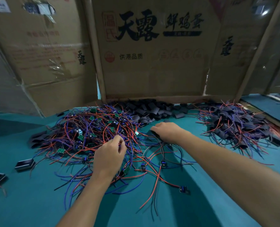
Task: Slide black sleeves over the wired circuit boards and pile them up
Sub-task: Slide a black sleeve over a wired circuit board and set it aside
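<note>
My left hand [110, 154] pinches wires in the tangle of wired circuit boards [90, 133] at centre left, my right hand [167, 131] lies palm-down, what it holds hidden, below the black sleeves [154, 110], on the teal worktop [29, 202].

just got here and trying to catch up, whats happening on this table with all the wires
A person is sleeving wired circuit boards. The left hand pinches wires at the near edge of the tangled pile of bare boards. The right hand reaches toward the heap of empty black sleeves, fingers blurred. A stack of finished, sleeved boards sits on the right of the green table.
</note>
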The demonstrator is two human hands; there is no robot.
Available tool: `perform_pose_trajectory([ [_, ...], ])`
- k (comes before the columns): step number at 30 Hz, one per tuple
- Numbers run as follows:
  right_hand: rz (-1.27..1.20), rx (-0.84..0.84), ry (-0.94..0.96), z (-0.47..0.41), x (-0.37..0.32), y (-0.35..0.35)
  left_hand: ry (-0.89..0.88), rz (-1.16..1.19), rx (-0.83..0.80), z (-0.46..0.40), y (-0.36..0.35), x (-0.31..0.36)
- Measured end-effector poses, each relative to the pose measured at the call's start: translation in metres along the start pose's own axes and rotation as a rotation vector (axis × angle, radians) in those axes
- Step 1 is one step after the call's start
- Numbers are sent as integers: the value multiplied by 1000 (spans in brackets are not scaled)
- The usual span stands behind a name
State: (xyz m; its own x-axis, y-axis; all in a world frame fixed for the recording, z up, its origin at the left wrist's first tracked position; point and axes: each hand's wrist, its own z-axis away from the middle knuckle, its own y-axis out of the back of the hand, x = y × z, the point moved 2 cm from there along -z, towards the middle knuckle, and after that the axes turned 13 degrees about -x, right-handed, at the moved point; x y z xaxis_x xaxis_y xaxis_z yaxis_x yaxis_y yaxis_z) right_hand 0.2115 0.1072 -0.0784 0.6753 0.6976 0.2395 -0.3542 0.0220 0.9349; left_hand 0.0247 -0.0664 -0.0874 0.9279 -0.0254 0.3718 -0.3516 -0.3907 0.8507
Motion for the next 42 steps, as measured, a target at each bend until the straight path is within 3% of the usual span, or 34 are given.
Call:
perform_pose_trajectory([
  [3, 81, 45, -58, 1, 6, 8, -7, -7, 23, -1, 3, 2],
  [6, -66, 172, -167, 17, 19, 16, -61, -13, 21, -1, 3, 8],
  [9, -422, 365, -224, 44, 18, 22, -158, -11, 37, 2, 5, 19],
  [12, -873, 513, -156, 74, -14, 23, -215, 56, 13, 7, 2, 33],
  [17, -1244, 385, 144, 99, -80, 6, -270, 122, -111, 15, -13, 54],
  [20, -1720, 212, 337, 106, -82, 1, -263, 264, -171, 15, -14, 51],
  [22, -1912, 97, 400, 109, -78, -3, -295, 282, -171, 15, -11, 52],
  [28, -2008, 5, 466, 112, -70, -10, -392, 241, -113, 17, -2, 57],
  [33, -2025, -69, 572, 118, -64, -12, -465, 381, -115, 17, 3, 55],
  [37, -2059, -15, 524, 119, -53, -13, -312, 570, 1, 2, 17, 42],
  [39, -2099, 96, 445, 116, -44, -12, -253, 432, 12, -29, 30, 22],
  [42, -2062, 296, 282, 112, -38, -13, -130, 53, -130, -88, 39, -11],
])
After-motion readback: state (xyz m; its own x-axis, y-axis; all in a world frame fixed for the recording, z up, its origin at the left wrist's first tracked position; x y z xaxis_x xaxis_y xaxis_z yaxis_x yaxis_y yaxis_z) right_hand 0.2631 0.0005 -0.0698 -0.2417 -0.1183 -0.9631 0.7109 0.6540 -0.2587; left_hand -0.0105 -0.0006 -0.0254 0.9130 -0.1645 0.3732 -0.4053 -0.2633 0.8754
